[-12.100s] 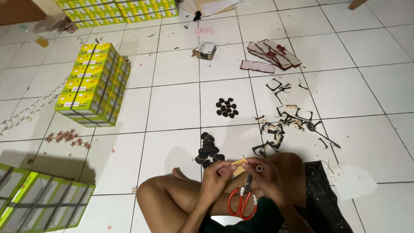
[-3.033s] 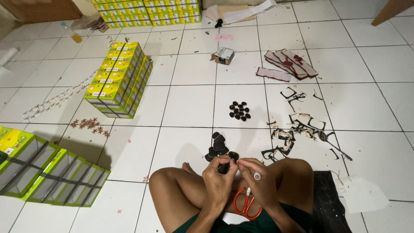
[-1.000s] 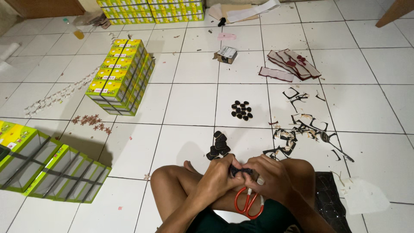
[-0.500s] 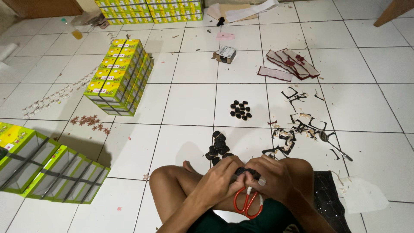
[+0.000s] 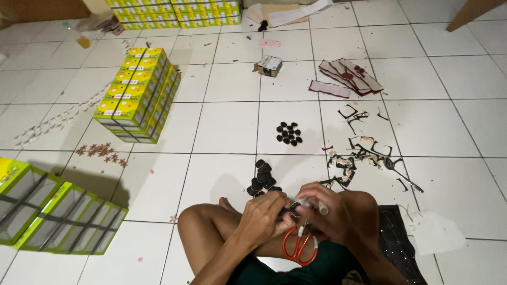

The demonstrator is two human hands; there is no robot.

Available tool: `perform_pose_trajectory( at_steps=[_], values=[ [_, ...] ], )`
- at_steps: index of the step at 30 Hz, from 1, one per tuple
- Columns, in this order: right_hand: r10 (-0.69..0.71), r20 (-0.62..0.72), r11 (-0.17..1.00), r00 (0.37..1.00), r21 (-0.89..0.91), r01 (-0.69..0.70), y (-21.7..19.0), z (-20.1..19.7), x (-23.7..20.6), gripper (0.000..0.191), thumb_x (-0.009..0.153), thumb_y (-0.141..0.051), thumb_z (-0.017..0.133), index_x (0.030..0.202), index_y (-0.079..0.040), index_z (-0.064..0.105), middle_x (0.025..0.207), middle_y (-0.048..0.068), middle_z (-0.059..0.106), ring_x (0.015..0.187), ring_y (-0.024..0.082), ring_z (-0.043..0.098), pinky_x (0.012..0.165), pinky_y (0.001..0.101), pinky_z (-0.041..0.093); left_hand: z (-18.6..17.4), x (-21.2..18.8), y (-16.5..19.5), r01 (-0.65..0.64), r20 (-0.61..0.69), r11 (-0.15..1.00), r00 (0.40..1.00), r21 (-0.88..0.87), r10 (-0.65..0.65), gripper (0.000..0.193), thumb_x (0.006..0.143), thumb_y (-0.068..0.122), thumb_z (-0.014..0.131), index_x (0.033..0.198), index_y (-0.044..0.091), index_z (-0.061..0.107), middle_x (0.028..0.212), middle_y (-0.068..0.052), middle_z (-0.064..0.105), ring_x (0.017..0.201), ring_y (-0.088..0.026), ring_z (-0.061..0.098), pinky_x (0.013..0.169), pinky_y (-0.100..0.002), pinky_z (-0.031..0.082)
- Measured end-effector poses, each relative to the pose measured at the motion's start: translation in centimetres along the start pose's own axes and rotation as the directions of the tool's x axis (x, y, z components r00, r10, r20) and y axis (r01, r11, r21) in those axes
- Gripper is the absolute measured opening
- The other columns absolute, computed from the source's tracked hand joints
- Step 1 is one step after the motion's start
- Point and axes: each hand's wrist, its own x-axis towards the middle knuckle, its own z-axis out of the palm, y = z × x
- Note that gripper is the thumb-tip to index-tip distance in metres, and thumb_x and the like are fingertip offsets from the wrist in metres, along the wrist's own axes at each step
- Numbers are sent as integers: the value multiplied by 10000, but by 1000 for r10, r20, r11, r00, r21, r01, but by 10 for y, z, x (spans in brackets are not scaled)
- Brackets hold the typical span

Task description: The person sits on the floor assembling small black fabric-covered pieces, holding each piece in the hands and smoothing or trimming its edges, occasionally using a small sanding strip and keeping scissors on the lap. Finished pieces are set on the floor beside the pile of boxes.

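Observation:
I sit cross-legged on a white tiled floor. My left hand (image 5: 262, 217) pinches a small black piece (image 5: 287, 212) over my lap. My right hand (image 5: 330, 214) holds a small whitish tube-like thing (image 5: 315, 206) against that piece. Red-handled scissors (image 5: 299, 246) lie on my lap just below both hands. A pile of black cut pieces (image 5: 262, 178) lies on the floor just beyond my knee. A second cluster of small black pieces (image 5: 289, 132) sits farther out.
Cut scraps and offcuts (image 5: 364, 155) litter the floor to the right. A stack of dark sheets (image 5: 348, 76) lies beyond them. A stack of yellow-green boxes (image 5: 138, 92) stands at left, with open green trays (image 5: 50, 214) nearer. A small box (image 5: 269, 65) sits far ahead.
Both hands stay together over my lap, working the small black piece. The view has barely shifted in the last second.

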Motion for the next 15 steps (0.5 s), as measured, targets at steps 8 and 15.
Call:
perform_pose_trajectory(
  at_steps=[8,15],
  values=[
    [669,-78,726,739,283,-627,-12,-39,-8,311,1064,-290,547,999,-28,701,750,-1,537,708,89,480,644,256,424,83,1,14,602,528,434,798,-671,-290,168,803,6,764,942,-6,670,787,-31,605,716,-90,542,645,-246,441],
    [171,-148,940,974,-270,-206,2,-40,-40,180,903,-157,744,1070,-89,738,936,46,759,877,155,736,768,281,564,94,5,-11,387,102,833,920,-395,-379,201,791,22,769,970,-22,689,782,-112,671,623,-148,627,561,-300,533]
  ],
)
